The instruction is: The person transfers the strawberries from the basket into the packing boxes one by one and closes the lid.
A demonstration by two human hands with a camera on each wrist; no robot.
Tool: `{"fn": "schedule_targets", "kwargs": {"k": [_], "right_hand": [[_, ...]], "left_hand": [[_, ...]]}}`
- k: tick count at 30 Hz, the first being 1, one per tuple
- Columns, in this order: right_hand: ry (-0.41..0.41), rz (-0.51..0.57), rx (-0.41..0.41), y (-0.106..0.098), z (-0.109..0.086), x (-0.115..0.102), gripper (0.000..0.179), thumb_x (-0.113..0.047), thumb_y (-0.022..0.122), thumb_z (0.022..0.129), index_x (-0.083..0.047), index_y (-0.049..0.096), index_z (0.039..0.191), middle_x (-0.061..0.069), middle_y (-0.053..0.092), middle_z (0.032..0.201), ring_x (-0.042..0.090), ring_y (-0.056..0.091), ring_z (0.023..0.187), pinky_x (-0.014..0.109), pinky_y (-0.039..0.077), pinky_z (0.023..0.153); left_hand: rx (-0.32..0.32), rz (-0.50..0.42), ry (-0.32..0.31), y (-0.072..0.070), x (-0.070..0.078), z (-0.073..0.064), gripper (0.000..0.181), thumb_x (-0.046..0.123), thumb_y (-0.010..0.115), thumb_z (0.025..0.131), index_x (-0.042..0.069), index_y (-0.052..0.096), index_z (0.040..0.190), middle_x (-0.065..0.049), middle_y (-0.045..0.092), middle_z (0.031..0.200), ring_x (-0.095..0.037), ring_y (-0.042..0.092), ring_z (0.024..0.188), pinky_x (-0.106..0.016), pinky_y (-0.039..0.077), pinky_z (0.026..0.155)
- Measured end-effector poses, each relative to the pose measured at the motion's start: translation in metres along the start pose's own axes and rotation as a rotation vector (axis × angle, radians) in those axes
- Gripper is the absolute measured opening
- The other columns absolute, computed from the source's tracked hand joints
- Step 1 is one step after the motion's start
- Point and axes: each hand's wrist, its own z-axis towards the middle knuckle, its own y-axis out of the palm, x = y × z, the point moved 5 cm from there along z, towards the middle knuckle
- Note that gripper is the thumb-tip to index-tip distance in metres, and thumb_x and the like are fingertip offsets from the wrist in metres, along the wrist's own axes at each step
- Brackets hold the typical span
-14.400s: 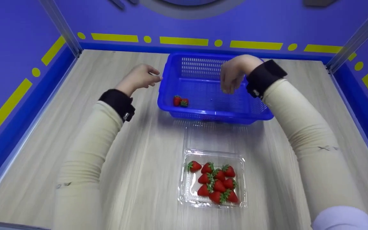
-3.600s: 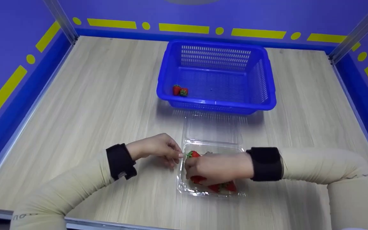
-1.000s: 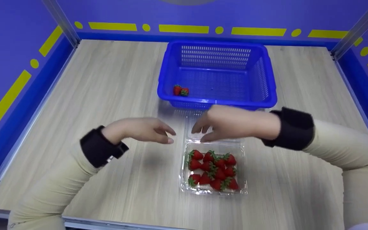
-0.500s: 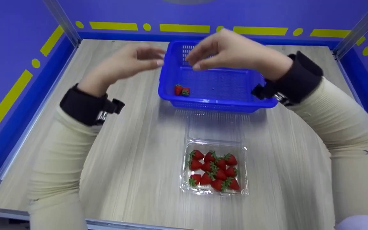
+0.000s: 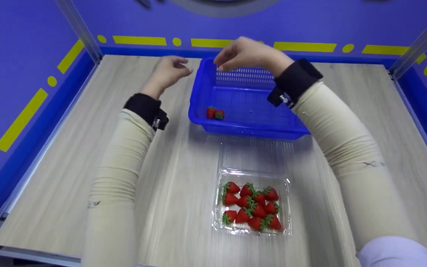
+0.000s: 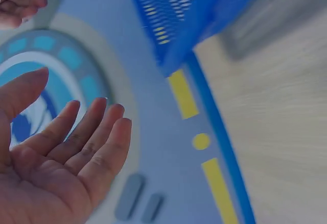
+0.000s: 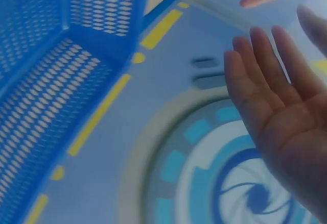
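Note:
My left hand (image 5: 166,74) is raised just left of the blue plastic basket (image 5: 250,130), thumb and fingers apart and nothing between them. Over the basket's back part, my right hand (image 5: 248,55) hangs with relaxed fingers, also holding nothing. Both palms look bare in the wrist views, the left hand (image 6: 66,168) and the right hand (image 7: 286,101) alike. Two strawberries (image 5: 211,112) lie in the basket's front left corner. Several strawberries (image 5: 259,210) with green leaves lie in loose rows inside a clear plastic clamshell box (image 5: 288,207) nearer to me.
The box's clear lid (image 5: 252,157) lies folded open toward the basket. Everything stands on a light wooden table (image 5: 176,207). Blue panels (image 5: 306,22) with yellow marks and metal corner posts (image 5: 82,33) enclose the back and sides.
The right hand was among the strawberries in the box, then both hands rose empty toward the basket. Compared with the oldest frame, the box's left side holds more strawberries; the basket's two stayed.

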Motion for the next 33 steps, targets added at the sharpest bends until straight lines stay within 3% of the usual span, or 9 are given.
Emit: {"fn": "schedule_targets", "kwargs": {"k": [6,11,15,18,20,22,25,28,33], "right_hand": [[0.081,-0.092,-0.217,0.028,0.03,0.029,0.047,-0.023,0.062,0.102,-0.008,0.055,0.146,0.015,0.06,0.148,0.028,0.06,0.128,0.041,0.052,0.11],[0.11,-0.144,-0.29,0.059,0.051,0.042,0.048,-0.021,0.064,0.1,-0.005,0.056,0.144,0.016,0.058,0.149,0.032,0.059,0.132,0.044,0.052,0.112],[0.14,-0.147,-0.302,0.079,0.063,0.048,0.045,-0.015,0.064,0.098,-0.001,0.059,0.14,0.018,0.06,0.147,0.034,0.06,0.131,0.045,0.051,0.113],[0.164,-0.157,-0.293,0.087,0.069,0.054,0.043,-0.013,0.065,0.097,-0.001,0.062,0.138,0.018,0.062,0.144,0.033,0.062,0.129,0.044,0.052,0.113],[0.171,-0.167,-0.281,0.091,0.072,0.056,0.042,-0.013,0.066,0.097,-0.002,0.064,0.137,0.017,0.063,0.143,0.032,0.063,0.127,0.043,0.053,0.112],[0.16,-0.182,-0.263,0.095,0.075,0.059,0.041,-0.011,0.066,0.095,-0.002,0.065,0.135,0.018,0.066,0.139,0.028,0.065,0.119,0.041,0.055,0.108],[0.121,-0.225,-0.239,0.101,0.08,0.06,0.04,-0.011,0.068,0.092,-0.002,0.068,0.131,0.018,0.069,0.133,0.022,0.064,0.106,0.036,0.056,0.098],[0.09,-0.258,-0.22,0.107,0.084,0.06,0.039,-0.011,0.069,0.089,-0.001,0.07,0.127,0.019,0.072,0.127,0.018,0.06,0.096,0.032,0.055,0.09],[0.144,-0.259,-0.215,0.118,0.09,0.061,0.033,-0.018,0.074,0.089,-0.002,0.073,0.118,0.012,0.074,0.114,0.017,0.059,0.09,0.032,0.054,0.087]], "left_hand": [[0.011,0.135,-0.029,0.024,-0.018,0.021,0.054,0.016,0.061,0.097,-0.005,0.051,0.146,-0.026,0.06,0.143,-0.035,0.059,0.134,-0.039,0.05,0.114],[0.016,0.254,-0.107,0.039,-0.029,0.029,0.053,0.019,0.063,0.099,-0.008,0.052,0.143,-0.025,0.059,0.145,-0.036,0.058,0.134,-0.041,0.05,0.113],[0.003,0.277,-0.174,0.049,-0.034,0.031,0.043,0.019,0.067,0.098,-0.008,0.062,0.131,-0.023,0.069,0.13,-0.029,0.072,0.099,-0.032,0.061,0.08],[-0.002,0.257,-0.196,0.055,-0.036,0.033,0.035,0.016,0.07,0.096,-0.009,0.067,0.12,-0.022,0.074,0.118,-0.018,0.063,0.068,-0.021,0.052,0.053],[0.008,0.252,-0.204,0.057,-0.036,0.034,0.034,0.016,0.072,0.095,-0.009,0.067,0.119,-0.022,0.074,0.115,-0.014,0.057,0.062,-0.018,0.047,0.048],[0.029,0.255,-0.204,0.058,-0.035,0.034,0.036,0.016,0.075,0.094,-0.009,0.067,0.119,-0.021,0.074,0.114,-0.015,0.058,0.065,-0.021,0.053,0.053],[0.051,0.269,-0.2,0.06,-0.031,0.032,0.04,0.017,0.076,0.093,-0.009,0.066,0.122,-0.022,0.073,0.119,-0.024,0.068,0.087,-0.031,0.061,0.08],[0.044,0.301,-0.212,0.059,-0.028,0.03,0.043,0.018,0.075,0.094,-0.009,0.065,0.125,-0.022,0.07,0.127,-0.029,0.067,0.113,-0.037,0.056,0.104],[-0.011,0.375,-0.265,0.061,-0.032,0.042,0.047,0.024,0.074,0.095,-0.006,0.064,0.13,-0.019,0.067,0.135,-0.028,0.064,0.126,-0.034,0.052,0.111]]}}
